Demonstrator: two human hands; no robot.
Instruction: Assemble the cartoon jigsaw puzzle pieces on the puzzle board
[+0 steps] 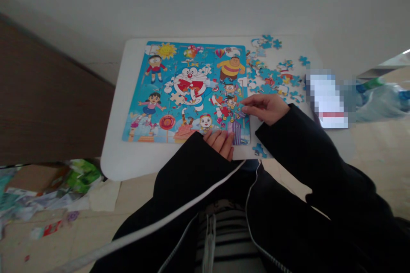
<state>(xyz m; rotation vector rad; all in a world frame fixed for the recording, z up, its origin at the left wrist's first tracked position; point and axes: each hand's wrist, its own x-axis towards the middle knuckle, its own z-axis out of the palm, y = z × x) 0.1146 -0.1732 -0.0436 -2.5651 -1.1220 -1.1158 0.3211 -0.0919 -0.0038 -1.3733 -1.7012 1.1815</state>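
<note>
A jigsaw puzzle with bright cartoon figures on blue lies flat in its tray on a small white table. My left hand rests on the puzzle's near edge, fingers stretched out and lying flat. At the right side of the puzzle, my right hand pinches a small puzzle piece between thumb and forefinger, low over the picture. The fingertips cover part of that piece. A pale, piece-shaped patch shows near the middle of the puzzle.
Loose puzzle pieces are heaped right of the tray; another piece lies at the near edge. A phone lies to the right. A white cable crosses my front. Bags and a box sit on the floor.
</note>
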